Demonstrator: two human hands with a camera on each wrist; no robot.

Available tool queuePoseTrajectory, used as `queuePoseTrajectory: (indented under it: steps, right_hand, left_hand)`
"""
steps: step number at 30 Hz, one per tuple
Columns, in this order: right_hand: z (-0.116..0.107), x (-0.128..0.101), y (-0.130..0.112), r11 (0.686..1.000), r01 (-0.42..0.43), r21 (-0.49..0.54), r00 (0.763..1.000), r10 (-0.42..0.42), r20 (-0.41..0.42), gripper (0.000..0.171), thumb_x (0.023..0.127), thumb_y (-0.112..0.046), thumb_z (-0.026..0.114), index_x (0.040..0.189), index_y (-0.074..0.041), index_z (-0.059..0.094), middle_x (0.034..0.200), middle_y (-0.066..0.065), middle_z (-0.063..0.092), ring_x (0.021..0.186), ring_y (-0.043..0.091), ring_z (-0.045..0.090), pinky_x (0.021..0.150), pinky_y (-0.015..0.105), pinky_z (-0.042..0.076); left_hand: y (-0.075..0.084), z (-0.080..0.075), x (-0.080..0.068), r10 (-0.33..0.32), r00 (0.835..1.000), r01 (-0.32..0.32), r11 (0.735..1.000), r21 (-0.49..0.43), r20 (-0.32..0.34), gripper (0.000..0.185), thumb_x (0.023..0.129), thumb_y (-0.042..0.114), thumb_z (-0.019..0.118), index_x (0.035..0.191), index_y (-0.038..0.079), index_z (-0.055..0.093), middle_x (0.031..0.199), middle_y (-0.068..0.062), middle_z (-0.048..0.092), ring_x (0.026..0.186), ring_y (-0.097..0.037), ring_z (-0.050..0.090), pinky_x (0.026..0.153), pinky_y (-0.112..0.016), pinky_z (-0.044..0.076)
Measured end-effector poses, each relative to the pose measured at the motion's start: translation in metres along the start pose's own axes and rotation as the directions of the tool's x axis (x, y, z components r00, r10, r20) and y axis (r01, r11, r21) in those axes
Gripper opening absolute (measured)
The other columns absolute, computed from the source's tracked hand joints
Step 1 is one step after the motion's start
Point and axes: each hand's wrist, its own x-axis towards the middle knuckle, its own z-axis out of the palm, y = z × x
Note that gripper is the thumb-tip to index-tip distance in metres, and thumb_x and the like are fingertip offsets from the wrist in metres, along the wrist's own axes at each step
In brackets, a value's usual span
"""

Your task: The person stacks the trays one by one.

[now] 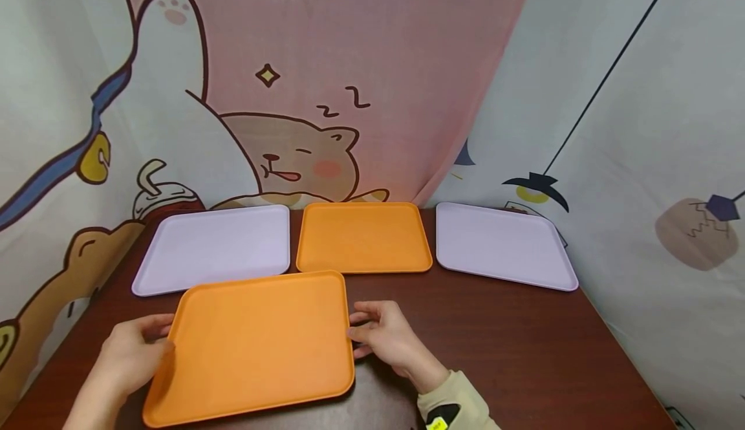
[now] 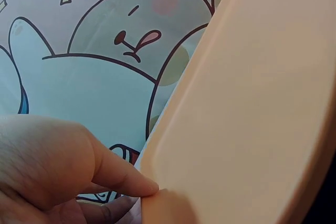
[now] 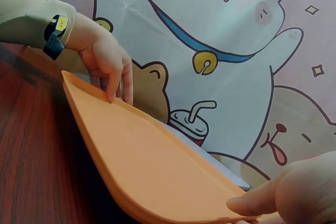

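Observation:
An orange rectangular tray [image 1: 262, 346] is held between both hands above the near left part of the table, its near edge tilted in the head view. My left hand [image 1: 130, 354] pinches its left rim, thumb on top and fingers below; the left wrist view shows that thumb [image 2: 139, 182] pressed on the rim of the tray [image 2: 247, 103]. On the opposite side my right hand [image 1: 388, 338] grips the right rim, its thumb [image 3: 249, 203] over the edge in the right wrist view. The fingertips under the tray are partly hidden.
Along the back of the dark brown table [image 1: 495, 352] lie a lilac tray [image 1: 221, 246] at left, another orange tray [image 1: 363, 237] in the middle and a second lilac tray [image 1: 503, 244] at right. A cartoon-printed curtain [image 1: 407, 61] hangs right behind them.

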Motion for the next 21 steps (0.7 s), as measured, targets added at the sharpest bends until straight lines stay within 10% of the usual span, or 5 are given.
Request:
queuePoseTrajectory:
  steps: [21]
  right_hand:
    - [-0.009,-0.008,-0.009,0.999,-0.002,-0.045,1.0,0.001,-0.012,0.051,0.091,0.011,0.071,0.14,0.017,0.056,0.112,0.021,0.06,0.086,0.022,0.071,0.059,0.033,0.062]
  left_hand:
    - [0.017,-0.009,-0.012,0.073,0.997,-0.073,0.997,0.035,0.002,0.051,0.092,0.003,0.068,0.139,-0.013,0.06,0.116,-0.025,0.073,0.092,-0.023,0.071,0.063,-0.028,0.056]
